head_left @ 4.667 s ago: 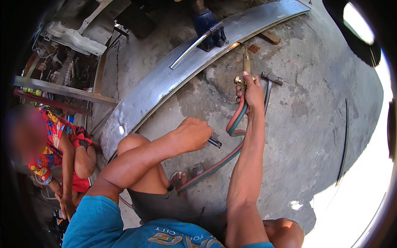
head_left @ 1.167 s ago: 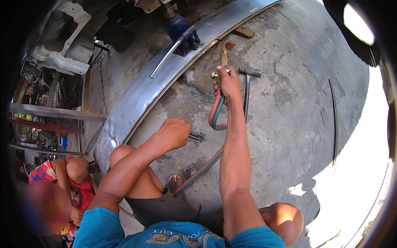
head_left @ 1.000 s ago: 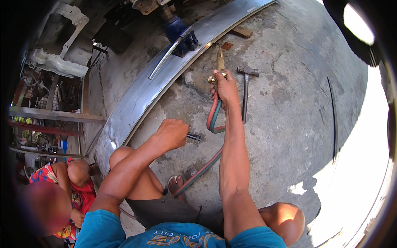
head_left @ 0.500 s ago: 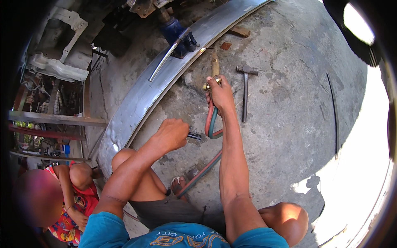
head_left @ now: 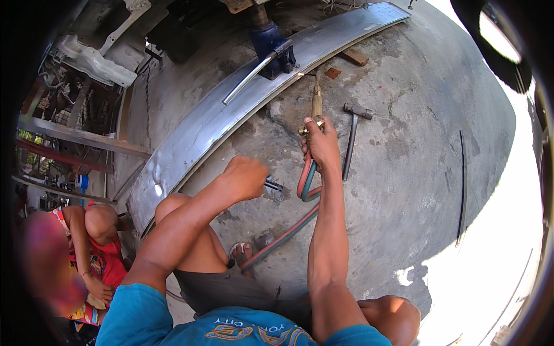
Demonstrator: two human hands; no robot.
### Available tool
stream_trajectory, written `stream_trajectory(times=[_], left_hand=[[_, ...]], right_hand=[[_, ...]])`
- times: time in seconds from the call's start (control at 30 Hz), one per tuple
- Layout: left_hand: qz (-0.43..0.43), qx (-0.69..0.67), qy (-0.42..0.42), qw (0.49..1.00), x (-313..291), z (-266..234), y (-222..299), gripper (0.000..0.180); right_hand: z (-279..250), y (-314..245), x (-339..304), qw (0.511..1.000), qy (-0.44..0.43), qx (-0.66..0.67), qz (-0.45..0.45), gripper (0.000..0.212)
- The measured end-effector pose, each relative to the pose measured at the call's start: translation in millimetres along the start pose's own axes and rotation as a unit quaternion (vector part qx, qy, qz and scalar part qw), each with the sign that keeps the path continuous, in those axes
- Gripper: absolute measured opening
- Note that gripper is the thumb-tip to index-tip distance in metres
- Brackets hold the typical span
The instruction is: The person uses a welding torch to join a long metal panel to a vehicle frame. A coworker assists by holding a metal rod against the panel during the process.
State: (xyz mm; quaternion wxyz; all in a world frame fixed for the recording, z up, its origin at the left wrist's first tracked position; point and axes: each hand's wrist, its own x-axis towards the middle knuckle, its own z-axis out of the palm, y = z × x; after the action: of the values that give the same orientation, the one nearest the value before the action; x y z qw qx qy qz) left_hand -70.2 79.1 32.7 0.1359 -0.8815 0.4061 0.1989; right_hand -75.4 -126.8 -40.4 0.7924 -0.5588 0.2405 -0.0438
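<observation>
My right hand (head_left: 321,144) grips a brass gas torch (head_left: 316,104) whose tip points at a long curved metal strip (head_left: 231,109) lying on the concrete floor. A red and green twin hose (head_left: 304,181) runs back from the torch under my wrist. My left hand (head_left: 245,177) is closed around a small dark tool (head_left: 273,185) held just above the floor, left of the hose. A hammer (head_left: 352,135) lies on the concrete just right of my right hand.
A blue jack with a long steel handle (head_left: 270,49) stands on the strip. A wooden block (head_left: 353,56) lies beyond the torch. A seated person in red (head_left: 95,242) is at the lower left. Shelves and clutter fill the upper left. A thin rod (head_left: 461,184) lies right.
My right hand has pushed the torch forward, closer to the metal strip and the jack. My left hand keeps its tool in about the same spot. The view has shifted a little.
</observation>
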Motion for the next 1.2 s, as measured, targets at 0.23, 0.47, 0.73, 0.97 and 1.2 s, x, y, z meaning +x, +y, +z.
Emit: stream_trajectory(times=[0.23,0.47,0.73,0.97,1.2], left_hand=[[-0.008,-0.051,0.027,0.998,-11,-12,-3,0.013],[-0.005,-0.018,0.006,1.000,-14,-12,3,0.012],[0.006,-0.021,0.094,0.995,-33,-24,19,0.012],[0.006,-0.022,0.132,0.991,-57,-45,37,0.012],[0.011,0.010,0.127,0.992,-85,-69,67,0.012]], right_hand=[[11,-1,-25,0.998,-0.014,-0.057,0.006,0.030],[18,4,-45,0.996,-0.036,-0.078,0.020,0.030],[18,0,-64,0.994,-0.067,-0.072,0.051,0.028],[16,3,-67,0.995,-0.077,-0.038,0.056,0.027],[13,2,-69,0.994,-0.092,-0.001,0.063,0.027]])
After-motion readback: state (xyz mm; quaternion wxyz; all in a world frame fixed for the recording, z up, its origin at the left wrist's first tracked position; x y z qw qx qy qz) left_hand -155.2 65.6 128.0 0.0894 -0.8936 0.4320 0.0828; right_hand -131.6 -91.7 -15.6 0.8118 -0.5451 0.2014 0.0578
